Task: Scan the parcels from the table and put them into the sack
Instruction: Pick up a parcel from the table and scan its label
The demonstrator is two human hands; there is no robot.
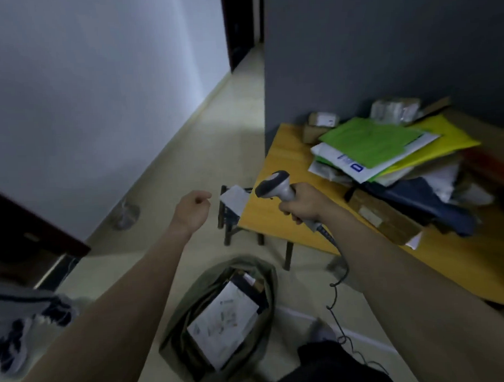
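1. The right hand (301,202) is gripping the handle of a grey handheld barcode scanner (276,185), fingers wrapped fully round it; the scanner head is pointing left, hanging over the table's near-left edge.
2. The scanner's coiled cable (336,299) is trailing from the handle down to the floor.
3. The left hand (192,205) is hovering in the air left of the table, fingers loosely curled, holding and touching nothing.
4. The parcels (386,154) are lying in an overlapping pile on the wooden table (277,215) toward its far-right side: green, white and yellow mailers on top, cardboard boxes and a dark blue bag beneath.
5. The olive sack (221,320) is standing open on the floor, off the table's near-left corner, between the two forearms.
6. A white labelled parcel (224,320) is lying inside the sack, uppermost.
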